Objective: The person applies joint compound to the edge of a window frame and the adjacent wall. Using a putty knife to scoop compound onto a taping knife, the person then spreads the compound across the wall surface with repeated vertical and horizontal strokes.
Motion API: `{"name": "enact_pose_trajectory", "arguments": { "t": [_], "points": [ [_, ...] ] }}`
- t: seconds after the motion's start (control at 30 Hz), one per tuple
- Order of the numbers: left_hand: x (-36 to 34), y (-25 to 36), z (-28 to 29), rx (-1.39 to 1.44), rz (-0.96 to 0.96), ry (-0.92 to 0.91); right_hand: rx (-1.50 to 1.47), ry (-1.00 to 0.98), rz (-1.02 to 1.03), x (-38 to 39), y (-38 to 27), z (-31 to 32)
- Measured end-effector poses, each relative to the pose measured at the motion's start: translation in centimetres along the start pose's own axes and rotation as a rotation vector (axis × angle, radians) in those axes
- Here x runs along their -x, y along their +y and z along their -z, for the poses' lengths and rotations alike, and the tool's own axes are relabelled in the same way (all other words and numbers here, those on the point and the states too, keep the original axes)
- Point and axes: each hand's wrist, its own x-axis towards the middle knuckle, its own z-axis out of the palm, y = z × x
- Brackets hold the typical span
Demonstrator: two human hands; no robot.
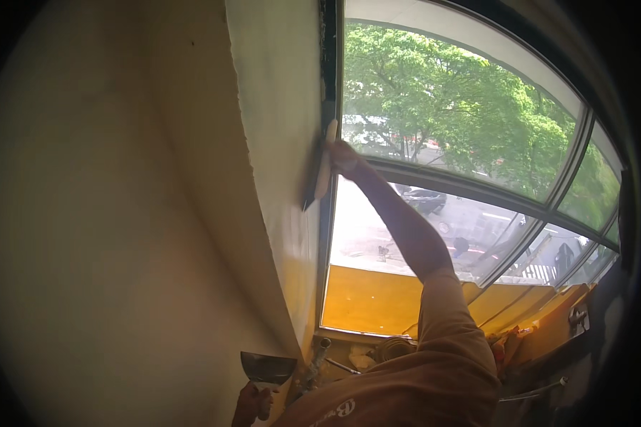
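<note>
My right hand (342, 157) grips the pale handle of a wide plastering blade (312, 185), held upright against the narrow pale wall strip (271, 121) beside the dark window frame. Its edge lies close to or on the wall surface. My left hand (249, 404), low at the bottom centre, holds a putty knife (268, 366) by its handle, blade upward, in front of the wall. Its blade is wide and dark. The wall strip has a ragged edge along its left side, where it meets a broad beige wall (107, 213).
A large window (463, 107) fills the right, with trees and a street outside. An orange panel (367, 299) runs below the glass. Pipes (320, 352), coiled material (392, 349) and other small items sit at the lower middle and right, partly hidden by my arm and body.
</note>
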Motion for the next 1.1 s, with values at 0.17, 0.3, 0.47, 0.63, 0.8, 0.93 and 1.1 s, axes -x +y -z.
{"name": "enact_pose_trajectory", "arguments": {
  "t": [0.17, 0.3, 0.47, 0.63, 0.8, 0.93, 1.1],
  "points": [
    [0.2, -0.4, 0.9, 0.006, -0.032, 0.047, -0.099, 0.159, 0.138, -2.5, -10.4, -0.7],
    [1.1, 1.1, 0.1, 0.024, -0.098, -0.005, -0.157, 0.075, 0.113, -5.9, -20.3, 2.1],
    [1.5, 3.2, -1.5, -0.052, -0.111, 0.015, -0.353, 0.024, 0.209, -5.6, -29.0, 4.9],
    [0.3, 6.4, -3.8, -0.141, -0.143, 0.01, -0.601, 0.042, 0.477, -3.8, -25.4, 10.4],
    [-0.3, 9.1, -8.6, 0.054, -0.152, 0.001, -0.553, -0.169, 0.737, 13.8, -10.5, 6.8],
    [-5.0, 8.9, -11.8, 0.129, -0.061, -0.115, -0.375, 0.017, 0.473, 27.5, 2.4, -1.5],
    [-8.5, 7.6, -13.9, -0.046, -0.003, -0.083, 0.131, -0.455, 0.674, 38.0, 10.4, -3.4]
  ]
}}
